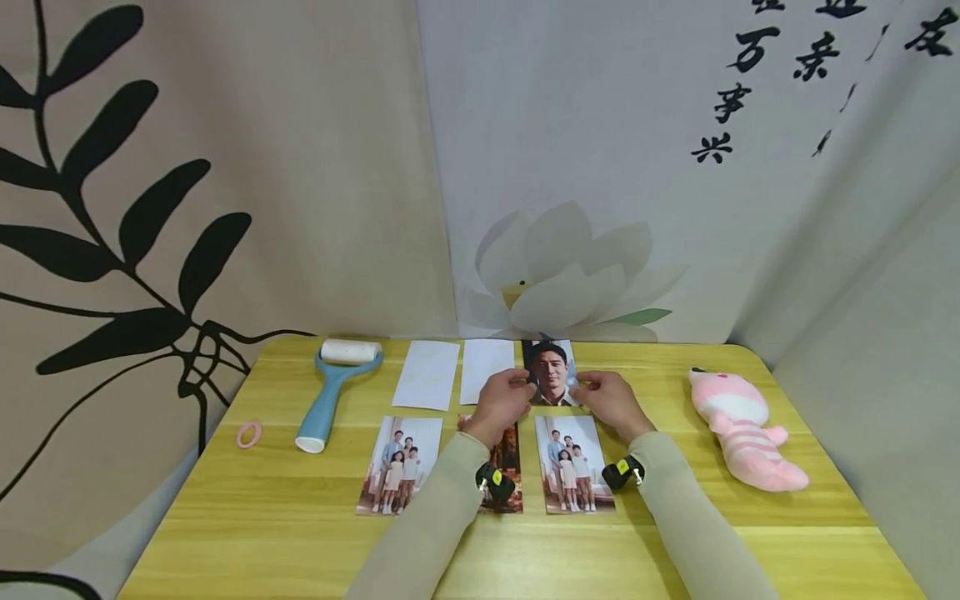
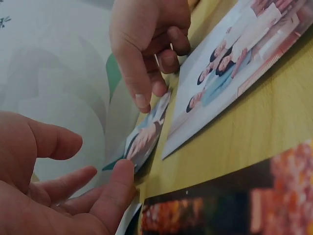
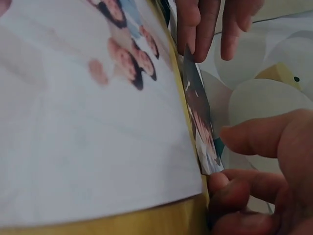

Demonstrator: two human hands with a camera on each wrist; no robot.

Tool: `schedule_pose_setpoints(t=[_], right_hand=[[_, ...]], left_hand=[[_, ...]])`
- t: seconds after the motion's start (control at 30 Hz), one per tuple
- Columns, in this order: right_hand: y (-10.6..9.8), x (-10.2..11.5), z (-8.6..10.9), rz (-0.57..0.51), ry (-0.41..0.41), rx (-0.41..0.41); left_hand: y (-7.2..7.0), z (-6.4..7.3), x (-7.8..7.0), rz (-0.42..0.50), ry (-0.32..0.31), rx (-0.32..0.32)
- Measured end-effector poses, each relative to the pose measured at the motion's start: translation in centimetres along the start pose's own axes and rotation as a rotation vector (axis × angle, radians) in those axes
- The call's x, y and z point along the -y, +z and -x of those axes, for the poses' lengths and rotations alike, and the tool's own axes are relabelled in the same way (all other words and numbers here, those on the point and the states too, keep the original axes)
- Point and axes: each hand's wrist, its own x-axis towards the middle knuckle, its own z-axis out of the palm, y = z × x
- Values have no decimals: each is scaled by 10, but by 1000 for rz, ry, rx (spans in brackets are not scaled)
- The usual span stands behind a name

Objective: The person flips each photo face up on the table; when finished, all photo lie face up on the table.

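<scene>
A portrait photo point(image 1: 552, 371) of a dark-haired person lies at the right end of the back row. Fingertips of my left hand point(image 1: 501, 404) touch its left edge, while those of my right hand point(image 1: 613, 400) are at its lower right edge. In the left wrist view the left thumb stands apart from the fingers of the left hand point(image 2: 63, 191). A gap also shows between thumb and forefinger of the right hand point(image 3: 274, 181) in the right wrist view. Nearer lie two family photos point(image 1: 401, 467) and a reddish autumn photo point(image 1: 512, 450), partly hidden by the left arm.
Two white cards point(image 1: 426, 375) lie left of the portrait. Farther left are a blue-handled lint roller point(image 1: 330, 400) and a pink ring point(image 1: 249, 434). A pink-and-white plush toy point(image 1: 746, 429) lies at the right. A printed curtain point(image 1: 360, 167) hangs behind the wooden table point(image 1: 247, 517).
</scene>
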Motion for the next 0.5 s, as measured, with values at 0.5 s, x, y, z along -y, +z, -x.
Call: schedule_pose_setpoints(t=[0.5], right_hand=[[0,7,10,-74,-79,-29]], left_hand=[[-20,15,-3,33,73,36]])
